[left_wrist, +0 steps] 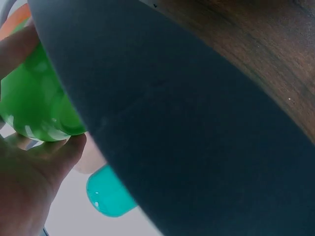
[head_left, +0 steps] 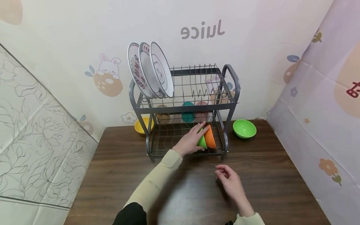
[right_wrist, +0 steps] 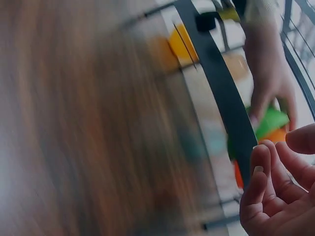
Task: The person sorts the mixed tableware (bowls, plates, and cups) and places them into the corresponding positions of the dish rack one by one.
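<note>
In the head view my left hand (head_left: 189, 141) reaches onto the lower tier of the dish rack (head_left: 180, 109). It grips a green bowl (head_left: 202, 142) that stands on its side, right beside an orange bowl (head_left: 210, 137) also on its side. The left wrist view shows fingers and thumb around the green bowl (left_wrist: 42, 98), with the orange rim behind it. My right hand (head_left: 231, 184) hovers over the table in front of the rack, fingers loosely curled and holding nothing. A rack bar hides part of the bowls in the right wrist view.
Three patterned plates (head_left: 161, 70) lean upright on the upper tier's left. Behind the lower tier stand brown, teal (head_left: 188, 112) and pink cups. A yellow bowl (head_left: 143, 125) sits left of the rack, another green bowl (head_left: 244, 128) right of it, both on the wooden table (head_left: 118, 175).
</note>
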Demonstrator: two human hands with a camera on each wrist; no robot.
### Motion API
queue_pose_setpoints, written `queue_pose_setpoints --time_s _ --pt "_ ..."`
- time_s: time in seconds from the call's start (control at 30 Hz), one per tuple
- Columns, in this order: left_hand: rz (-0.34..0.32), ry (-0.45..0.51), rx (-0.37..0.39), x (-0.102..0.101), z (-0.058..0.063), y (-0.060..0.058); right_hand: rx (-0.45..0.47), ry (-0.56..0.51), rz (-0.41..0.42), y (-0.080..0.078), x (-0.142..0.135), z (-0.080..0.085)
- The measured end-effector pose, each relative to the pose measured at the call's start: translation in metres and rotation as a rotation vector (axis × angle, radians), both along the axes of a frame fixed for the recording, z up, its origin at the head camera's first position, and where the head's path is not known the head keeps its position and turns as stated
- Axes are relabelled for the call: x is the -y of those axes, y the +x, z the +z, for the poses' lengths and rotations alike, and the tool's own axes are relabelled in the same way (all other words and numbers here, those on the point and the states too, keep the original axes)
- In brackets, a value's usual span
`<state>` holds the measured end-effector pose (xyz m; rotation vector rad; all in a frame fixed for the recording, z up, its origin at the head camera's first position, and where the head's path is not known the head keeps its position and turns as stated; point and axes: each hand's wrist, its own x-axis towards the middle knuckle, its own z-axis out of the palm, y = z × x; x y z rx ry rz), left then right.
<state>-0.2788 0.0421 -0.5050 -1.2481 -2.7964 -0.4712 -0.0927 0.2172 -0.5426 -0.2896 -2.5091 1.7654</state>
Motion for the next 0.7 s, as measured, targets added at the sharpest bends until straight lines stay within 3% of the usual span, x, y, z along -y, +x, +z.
queue_pose_setpoints --time_s 0.27,0.47,0.57,0.7 --pt "0.014 -0.006 0.020 0.002 0.000 0.001 -0.016 -0.047 0.150 0.004 0.040 -0.005" --pt "0.027 0.006 0.033 0.004 0.001 0.004 -0.020 -0.025 0.260 0.003 0.051 -0.003" --pt "0.045 0.020 0.040 0.006 0.003 0.007 -0.025 0.033 0.271 0.000 0.048 0.000" --pt "0.092 0.073 0.045 0.013 0.007 0.013 -0.048 0.101 0.214 -0.007 0.033 0.002"
